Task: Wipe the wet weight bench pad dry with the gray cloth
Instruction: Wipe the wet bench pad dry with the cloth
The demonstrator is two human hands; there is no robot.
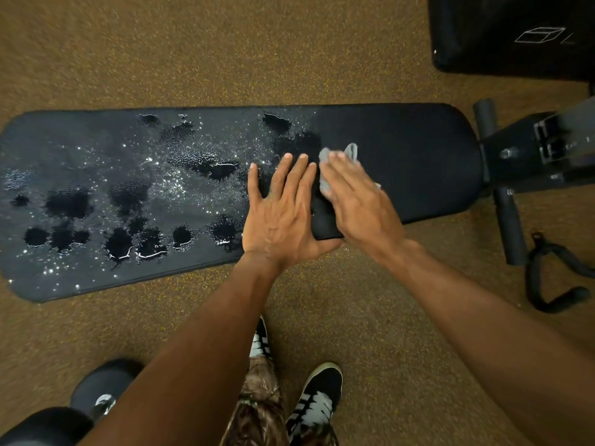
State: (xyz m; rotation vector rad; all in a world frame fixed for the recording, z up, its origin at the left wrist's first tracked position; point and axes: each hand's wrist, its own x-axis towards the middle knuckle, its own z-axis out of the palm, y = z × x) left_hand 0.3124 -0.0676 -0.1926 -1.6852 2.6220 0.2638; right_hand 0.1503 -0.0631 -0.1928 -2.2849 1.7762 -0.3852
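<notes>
**Two hands on a half-wet bench pad, one pressing a gray cloth**

Seen from above, one long black pad [402, 149] lies across a brown speckled floor [193, 59]. Its left two-thirds are covered in beads and puddles of water; the right end looks dry.

The one cloth [325, 155] sits on the pad at the border of wet and dry, bunched under the right hand [357, 201], whose fingers lie fairly straight and press it flat rather than clutching it. The left hand [283, 214] rests just beside it, palm down and fingers [285, 175] spread wide, holding nothing.

The cloth looks light, soft and limp, so it is probably best held under a flat palm. The pad looks firm, and likely slick where wet.

Also visible: one dumbbell [106, 381] and two shoes [322, 391].
</notes>
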